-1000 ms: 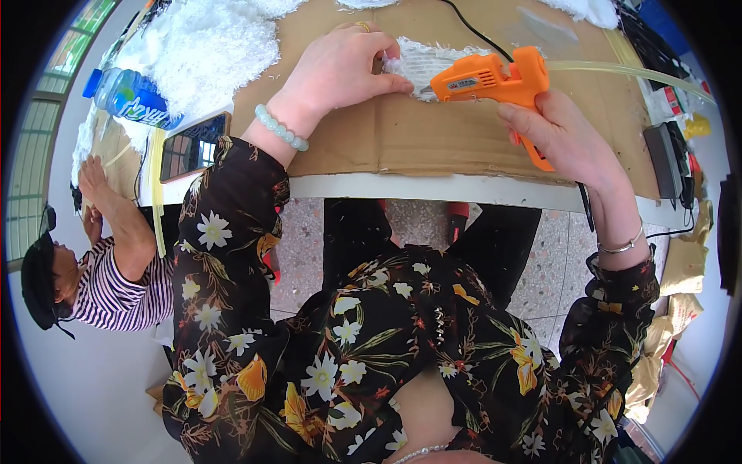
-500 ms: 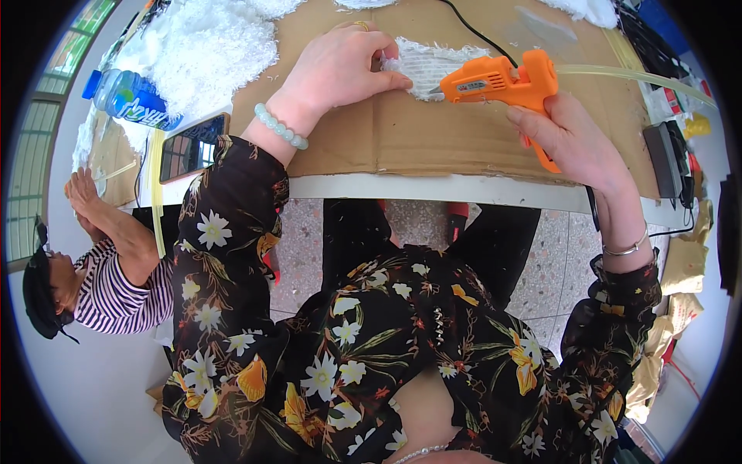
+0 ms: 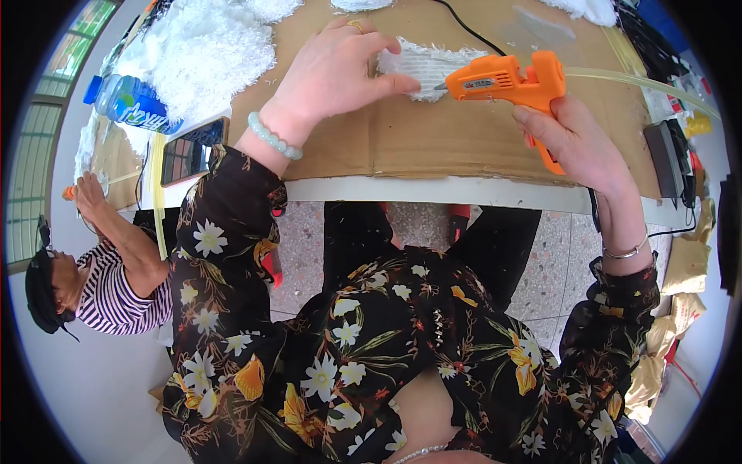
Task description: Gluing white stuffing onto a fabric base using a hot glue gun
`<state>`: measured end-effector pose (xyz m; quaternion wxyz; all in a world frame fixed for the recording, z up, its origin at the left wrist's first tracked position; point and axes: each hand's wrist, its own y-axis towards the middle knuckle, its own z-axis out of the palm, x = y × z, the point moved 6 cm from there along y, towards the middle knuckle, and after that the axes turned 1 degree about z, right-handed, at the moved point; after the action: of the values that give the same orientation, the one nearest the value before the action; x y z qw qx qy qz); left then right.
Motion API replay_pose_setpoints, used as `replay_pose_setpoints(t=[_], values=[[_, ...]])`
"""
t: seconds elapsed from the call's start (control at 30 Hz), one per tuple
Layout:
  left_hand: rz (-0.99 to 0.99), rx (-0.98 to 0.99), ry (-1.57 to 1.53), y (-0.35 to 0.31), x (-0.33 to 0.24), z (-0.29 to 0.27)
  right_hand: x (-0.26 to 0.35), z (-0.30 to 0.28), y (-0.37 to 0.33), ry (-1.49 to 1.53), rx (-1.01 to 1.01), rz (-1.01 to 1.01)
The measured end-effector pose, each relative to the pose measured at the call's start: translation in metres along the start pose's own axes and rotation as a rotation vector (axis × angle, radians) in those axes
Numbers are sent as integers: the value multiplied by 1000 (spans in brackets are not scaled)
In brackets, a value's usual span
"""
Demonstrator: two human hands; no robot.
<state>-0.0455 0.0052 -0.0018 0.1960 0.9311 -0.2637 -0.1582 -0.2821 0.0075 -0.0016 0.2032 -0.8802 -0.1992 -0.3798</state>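
Observation:
A ribbed white piece with frayed edges (image 3: 433, 68) lies flat on the cardboard. Over its left end is my left hand (image 3: 340, 73), thumb and fingers spread apart, the thumb tip at the near edge of the piece. My right hand (image 3: 576, 143) is wrapped round the handle of an orange hot glue gun (image 3: 506, 81). The gun's nozzle points left, close to the piece's near edge; whether it touches is hard to tell. A clear glue stick (image 3: 618, 73) runs out of the gun's back end to the right.
Cardboard (image 3: 464, 147) covers the table. At the left stand a heap of white shredded fibre (image 3: 205, 58), a blue-capped bottle (image 3: 131, 100) and a phone (image 3: 193, 151). A black cord (image 3: 471, 27) crosses behind the piece. Another person (image 3: 116, 278) works at the far left.
My left thumb and index finger have parted, letting go of the white piece's left end. The glue gun has shifted slightly right. The other person's hands now show something orange.

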Motion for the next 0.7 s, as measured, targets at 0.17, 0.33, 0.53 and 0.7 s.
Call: replay_pose_setpoints(t=[0.17, 0.33, 0.53, 0.7], values=[[112, -40, 11, -3, -21, -4, 7, 3, 3, -6, 30, -32], [74, 67, -208, 2, -19, 12, 4, 5, 4, -28, 44, -11], [45, 131, -183, 2, -20, 8, 10, 13, 10, -43, 62, -68], [86, 97, -143, 5, -23, 12, 9, 11, 9, -72, 75, -34]])
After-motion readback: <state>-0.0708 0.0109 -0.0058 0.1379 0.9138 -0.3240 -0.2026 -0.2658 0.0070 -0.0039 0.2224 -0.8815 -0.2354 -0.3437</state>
